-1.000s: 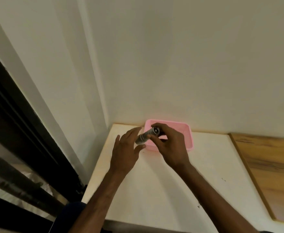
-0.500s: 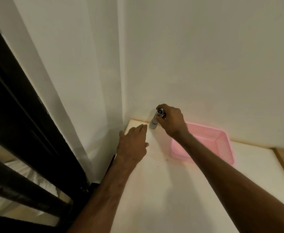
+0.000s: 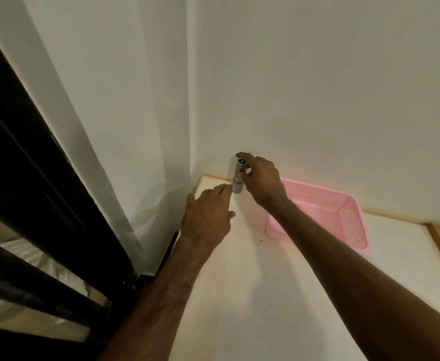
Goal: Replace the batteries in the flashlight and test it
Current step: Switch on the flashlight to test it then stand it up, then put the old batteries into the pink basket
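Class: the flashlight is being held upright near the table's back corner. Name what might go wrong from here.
1. The flashlight is tall, narrow and held on end; if the right hand, pinching it near the top, lets go, it may topple.
2. It is close to the table's left edge; tipping that way, it might roll off.
3. The left hand's straight fingertips sit by its base and might nudge it.

1. the right hand [image 3: 262, 182] gripped a grey flashlight [image 3: 238, 175] upright at the far corner of the pale table [image 3: 266, 295], close to the wall [image 3: 318, 100].
2. the left hand [image 3: 208, 217] was held palm down, fingers straight, fingertips just beside the flashlight's base.
3. a pink basket [image 3: 344, 212] sat on the table behind the right forearm.
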